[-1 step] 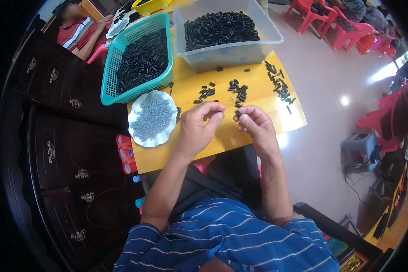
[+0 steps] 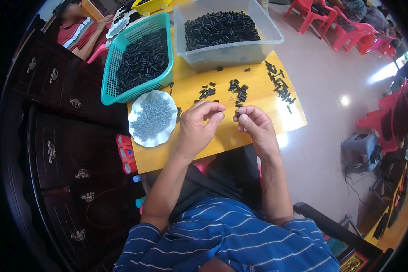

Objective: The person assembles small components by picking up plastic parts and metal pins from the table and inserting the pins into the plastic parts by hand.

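Observation:
Over the yellow table (image 2: 192, 149), my right hand (image 2: 258, 129) pinches a small black cylindrical piece (image 2: 238, 114) between thumb and fingers. Just to its left, my left hand (image 2: 199, 127) is closed with thumb and index fingertips brought near each other; anything between them is too small to make out. Beyond the hands lie a loose cluster of black pieces (image 2: 207, 93) and another black cluster (image 2: 241, 93). Left of my left hand, a white wavy-edged plate (image 2: 168, 131) bears a heap of small silvery metal parts (image 2: 152, 117).
At the table's far side stand a teal basket (image 2: 105, 93) and a translucent tub (image 2: 229, 58), both filled with black pieces. More black parts (image 2: 280, 85) are scattered near the right edge. A dark drawer cabinet (image 2: 72, 158) flanks the left. Another person (image 2: 79, 36) sits far left.

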Demonstrator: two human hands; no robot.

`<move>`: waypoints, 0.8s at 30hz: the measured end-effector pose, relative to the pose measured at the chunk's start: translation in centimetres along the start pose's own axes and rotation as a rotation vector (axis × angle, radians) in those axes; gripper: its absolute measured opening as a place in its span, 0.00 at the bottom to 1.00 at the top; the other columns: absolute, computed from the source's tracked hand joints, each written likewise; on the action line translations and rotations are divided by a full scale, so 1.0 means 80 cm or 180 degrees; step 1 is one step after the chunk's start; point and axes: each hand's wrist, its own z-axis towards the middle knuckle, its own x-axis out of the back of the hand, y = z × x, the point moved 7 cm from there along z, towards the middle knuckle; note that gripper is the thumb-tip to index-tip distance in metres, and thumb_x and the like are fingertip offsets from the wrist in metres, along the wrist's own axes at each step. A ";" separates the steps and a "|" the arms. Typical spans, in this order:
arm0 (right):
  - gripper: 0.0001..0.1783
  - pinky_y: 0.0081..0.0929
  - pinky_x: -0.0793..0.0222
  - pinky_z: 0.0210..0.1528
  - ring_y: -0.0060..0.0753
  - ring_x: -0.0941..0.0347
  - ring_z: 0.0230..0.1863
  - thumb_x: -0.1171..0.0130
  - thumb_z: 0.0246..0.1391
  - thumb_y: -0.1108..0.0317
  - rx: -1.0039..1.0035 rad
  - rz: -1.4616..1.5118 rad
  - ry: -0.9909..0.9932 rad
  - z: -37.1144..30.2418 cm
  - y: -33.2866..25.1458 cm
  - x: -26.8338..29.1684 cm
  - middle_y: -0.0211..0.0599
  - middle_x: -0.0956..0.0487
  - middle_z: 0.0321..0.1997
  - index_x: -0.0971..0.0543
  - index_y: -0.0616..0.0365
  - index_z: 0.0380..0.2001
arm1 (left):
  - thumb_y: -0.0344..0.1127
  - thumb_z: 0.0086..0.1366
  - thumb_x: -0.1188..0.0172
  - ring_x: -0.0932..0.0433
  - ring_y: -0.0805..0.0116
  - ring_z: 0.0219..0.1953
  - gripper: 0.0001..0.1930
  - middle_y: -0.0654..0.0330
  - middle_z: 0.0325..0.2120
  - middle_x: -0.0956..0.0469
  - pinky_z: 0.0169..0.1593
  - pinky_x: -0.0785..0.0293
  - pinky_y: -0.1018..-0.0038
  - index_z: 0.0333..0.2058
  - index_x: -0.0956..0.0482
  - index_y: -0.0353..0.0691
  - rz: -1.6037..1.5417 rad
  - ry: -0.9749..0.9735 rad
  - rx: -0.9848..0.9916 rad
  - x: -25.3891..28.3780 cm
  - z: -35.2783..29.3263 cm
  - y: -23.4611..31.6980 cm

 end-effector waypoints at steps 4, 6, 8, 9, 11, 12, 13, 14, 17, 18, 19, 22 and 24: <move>0.10 0.21 0.30 0.46 0.19 0.24 0.44 0.37 0.65 0.67 -0.0034 -0.0061 -0.0098 -0.001 0.002 -0.005 0.29 0.17 0.41 0.20 0.58 0.47 | 0.25 0.66 0.35 0.16 0.76 0.37 0.07 0.61 0.35 0.14 0.44 0.21 0.77 0.42 0.15 0.33 -0.0366 -0.0127 0.0380 -0.005 -0.006 -0.006; 0.09 0.20 0.30 0.46 0.18 0.23 0.44 0.37 0.65 0.68 -0.0036 -0.0189 -0.0166 -0.001 0.006 -0.005 0.27 0.17 0.41 0.19 0.57 0.47 | 0.25 0.66 0.35 0.17 0.77 0.36 0.08 0.61 0.35 0.14 0.44 0.21 0.78 0.43 0.15 0.33 -0.0444 -0.0149 0.0364 -0.007 -0.007 -0.001; 0.09 0.20 0.30 0.46 0.18 0.23 0.44 0.37 0.65 0.68 -0.0035 -0.0216 -0.0158 -0.001 0.006 -0.007 0.27 0.17 0.41 0.19 0.58 0.46 | 0.25 0.66 0.35 0.17 0.77 0.36 0.08 0.61 0.35 0.14 0.44 0.21 0.78 0.43 0.15 0.33 -0.0393 -0.0187 0.0400 -0.008 -0.008 0.000; 0.09 0.20 0.30 0.46 0.18 0.23 0.44 0.37 0.65 0.68 -0.0032 -0.0249 -0.0160 -0.002 0.005 -0.008 0.27 0.17 0.41 0.19 0.58 0.46 | 0.25 0.66 0.35 0.17 0.77 0.36 0.08 0.61 0.35 0.13 0.43 0.21 0.78 0.43 0.15 0.33 -0.0343 -0.0213 0.0431 -0.009 -0.008 -0.001; 0.09 0.20 0.29 0.46 0.18 0.23 0.43 0.37 0.65 0.68 -0.0050 -0.0274 -0.0145 -0.003 0.004 -0.010 0.28 0.17 0.41 0.19 0.59 0.46 | 0.25 0.66 0.35 0.16 0.76 0.36 0.08 0.61 0.35 0.13 0.43 0.21 0.78 0.43 0.15 0.33 -0.0323 -0.0188 0.0406 -0.009 -0.009 -0.003; 0.10 0.21 0.29 0.45 0.18 0.23 0.43 0.37 0.64 0.69 -0.0065 -0.0307 -0.0132 -0.003 0.004 -0.010 0.28 0.17 0.41 0.19 0.59 0.46 | 0.25 0.66 0.35 0.16 0.76 0.35 0.08 0.60 0.35 0.13 0.42 0.20 0.78 0.43 0.14 0.33 -0.0309 -0.0159 0.0376 -0.008 -0.008 -0.004; 0.10 0.21 0.29 0.45 0.18 0.23 0.43 0.37 0.64 0.69 -0.0065 -0.0300 -0.0125 -0.003 0.003 -0.010 0.28 0.17 0.41 0.19 0.59 0.46 | 0.25 0.66 0.35 0.16 0.76 0.35 0.08 0.60 0.35 0.13 0.42 0.20 0.78 0.43 0.14 0.33 -0.0307 -0.0168 0.0378 -0.008 -0.008 -0.003; 0.09 0.21 0.29 0.45 0.18 0.23 0.42 0.36 0.64 0.69 -0.0057 -0.0333 -0.0124 -0.003 0.003 -0.011 0.29 0.17 0.40 0.19 0.59 0.46 | 0.25 0.66 0.35 0.16 0.76 0.35 0.07 0.60 0.34 0.13 0.42 0.20 0.78 0.42 0.14 0.33 -0.0250 -0.0181 0.0333 -0.008 -0.007 -0.001; 0.09 0.20 0.29 0.44 0.18 0.22 0.41 0.36 0.64 0.69 -0.0030 -0.0366 -0.0106 -0.004 0.002 -0.012 0.29 0.16 0.39 0.19 0.60 0.45 | 0.24 0.65 0.34 0.16 0.75 0.35 0.07 0.59 0.33 0.13 0.41 0.20 0.78 0.41 0.14 0.32 -0.0139 -0.0194 0.0271 -0.008 -0.006 0.003; 0.08 0.20 0.29 0.44 0.18 0.22 0.41 0.36 0.64 0.69 -0.0011 -0.0370 -0.0097 -0.004 0.001 -0.012 0.29 0.16 0.39 0.19 0.60 0.44 | 0.24 0.64 0.34 0.16 0.73 0.34 0.06 0.58 0.33 0.13 0.40 0.20 0.77 0.40 0.14 0.32 -0.0084 -0.0185 0.0253 -0.008 -0.005 0.004; 0.08 0.20 0.29 0.44 0.18 0.22 0.41 0.36 0.64 0.69 -0.0008 -0.0367 -0.0089 -0.004 0.003 -0.012 0.29 0.16 0.39 0.19 0.60 0.44 | 0.24 0.64 0.34 0.16 0.73 0.34 0.06 0.58 0.33 0.13 0.40 0.20 0.77 0.40 0.14 0.32 -0.0085 -0.0193 0.0251 -0.008 -0.004 0.007; 0.07 0.19 0.29 0.43 0.17 0.23 0.40 0.36 0.64 0.69 -0.0011 -0.0283 -0.0093 -0.004 0.008 -0.012 0.28 0.16 0.38 0.19 0.60 0.42 | 0.22 0.62 0.34 0.15 0.69 0.33 0.07 0.56 0.32 0.13 0.39 0.21 0.76 0.39 0.14 0.32 0.0268 -0.0288 -0.0047 -0.007 0.000 0.020; 0.07 0.19 0.28 0.43 0.17 0.22 0.39 0.35 0.64 0.69 -0.0050 -0.0259 -0.0066 -0.004 0.010 -0.012 0.28 0.16 0.38 0.19 0.60 0.42 | 0.21 0.60 0.34 0.15 0.66 0.33 0.08 0.54 0.32 0.13 0.38 0.21 0.74 0.39 0.13 0.32 0.0369 -0.0433 -0.0209 -0.008 0.003 0.025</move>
